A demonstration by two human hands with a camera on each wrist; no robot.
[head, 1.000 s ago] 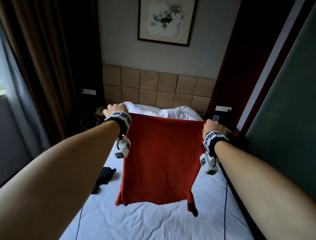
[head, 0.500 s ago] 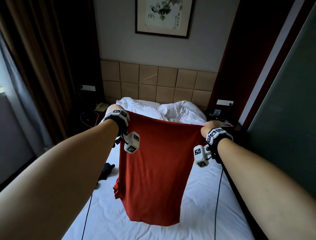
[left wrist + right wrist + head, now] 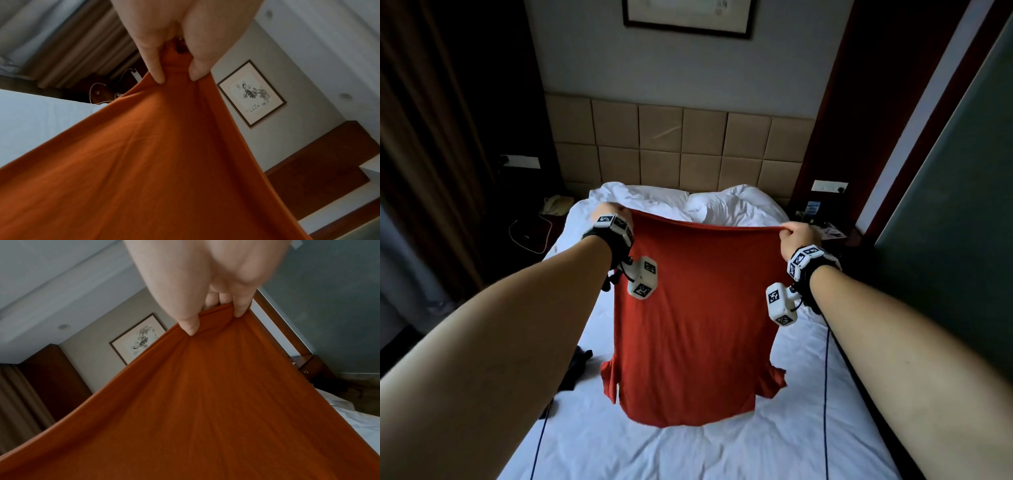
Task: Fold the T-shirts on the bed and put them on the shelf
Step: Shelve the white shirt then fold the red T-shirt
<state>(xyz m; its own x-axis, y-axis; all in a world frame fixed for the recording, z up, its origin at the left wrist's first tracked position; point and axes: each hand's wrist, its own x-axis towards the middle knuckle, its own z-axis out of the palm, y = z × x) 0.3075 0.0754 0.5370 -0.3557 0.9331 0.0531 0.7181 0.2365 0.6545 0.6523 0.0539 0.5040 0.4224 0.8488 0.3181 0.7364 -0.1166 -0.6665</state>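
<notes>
A: From the head view, the left hand point(image 3: 608, 211) and right hand point(image 3: 797, 235) hold the red T-shirt point(image 3: 693, 318) stretched by its hem above the white bed point(image 3: 688, 452), sleeves hanging lowest.

B: Only the wrist views show the grip: on each side a thumb point(image 3: 153, 65) and fingers point(image 3: 241, 306) pinch the cloth. The head view alone shows a dark garment point(image 3: 577, 371) on the sheet.

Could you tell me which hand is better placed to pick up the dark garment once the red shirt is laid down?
Left, probably. The dark garment lies on the bed under the left arm, while the right hand holds the red shirt at the far corner.
</notes>
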